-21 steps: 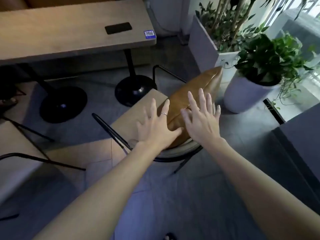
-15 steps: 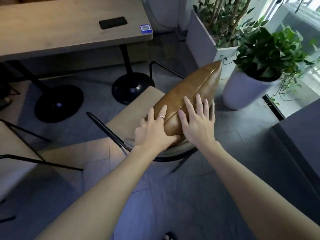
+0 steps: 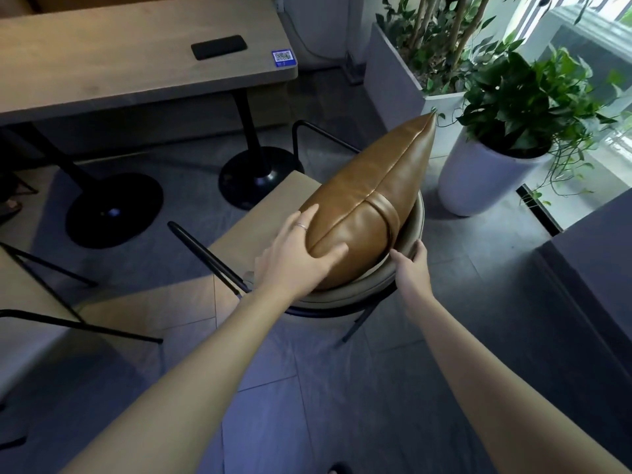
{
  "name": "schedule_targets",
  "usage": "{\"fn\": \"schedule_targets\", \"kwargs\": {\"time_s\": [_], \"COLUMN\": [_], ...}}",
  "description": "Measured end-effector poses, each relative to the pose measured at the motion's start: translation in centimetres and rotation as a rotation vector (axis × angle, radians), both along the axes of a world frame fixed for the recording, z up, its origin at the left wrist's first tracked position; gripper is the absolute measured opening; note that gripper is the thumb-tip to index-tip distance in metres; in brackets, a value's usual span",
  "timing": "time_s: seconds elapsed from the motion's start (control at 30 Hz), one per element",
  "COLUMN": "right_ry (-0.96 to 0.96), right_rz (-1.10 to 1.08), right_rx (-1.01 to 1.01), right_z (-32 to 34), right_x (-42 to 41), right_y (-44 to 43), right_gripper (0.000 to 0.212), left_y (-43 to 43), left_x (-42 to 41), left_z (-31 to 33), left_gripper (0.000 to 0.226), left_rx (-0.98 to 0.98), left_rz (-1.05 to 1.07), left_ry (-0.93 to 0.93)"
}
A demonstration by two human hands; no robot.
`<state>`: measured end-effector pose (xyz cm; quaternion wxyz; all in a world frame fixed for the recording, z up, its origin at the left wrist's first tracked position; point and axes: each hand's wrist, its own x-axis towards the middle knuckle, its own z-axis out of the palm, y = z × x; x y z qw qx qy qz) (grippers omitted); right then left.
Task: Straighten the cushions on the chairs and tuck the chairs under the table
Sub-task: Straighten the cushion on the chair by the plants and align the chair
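Head: right hand (image 3: pixel 412 265) fingertips behind cushion (image 3: pixel 366 206)

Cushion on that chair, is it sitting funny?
Yes. The brown cushion stands on edge, its far corner jutting past the chair toward the white pot. The chair isn't tucked under the table yet.

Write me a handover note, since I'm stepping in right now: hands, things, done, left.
Left hand: flat on the brown cushion, palm and thumb pressing its near end.
Right hand: fingers on the chair backrest rim beside the cushion.
Cushion stands on edge against the backrest.
The chair stands clear of the table.
Done: cushion nearly set.
Left: tuck the chair under; then the other chairs.
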<state>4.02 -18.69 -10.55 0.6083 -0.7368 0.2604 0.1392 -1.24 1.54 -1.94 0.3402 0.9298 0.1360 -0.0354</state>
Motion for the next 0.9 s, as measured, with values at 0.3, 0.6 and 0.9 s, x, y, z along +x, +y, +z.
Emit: {"fn": "schedule_targets", "kwargs": {"time_s": [0.3, 0.6, 0.9], "right_ry": [0.171, 0.246, 0.216], "right_rz": [0.008, 0.032, 0.048], "right_rx": [-0.054, -0.022, -0.005], "right_z": [-1.2, -1.8, -2.3], "right_x": [3.8, 5.4, 5.2], "right_y": [-1.1, -1.8, -2.1], "right_gripper": [0.086, 0.059, 0.052], "left_y": [1.1, -0.3, 0.0], "left_x": [-4.1, -2.9, -3.2], "left_z": [-5.1, -7.3, -9.7], "left_gripper": [0.021, 0.086, 0.093], "left_rx": [-0.750, -1.151, -1.079], "left_rz": [0.772, 1.097, 1.152], "left_ry": [-0.027, 0.179, -0.051]}}
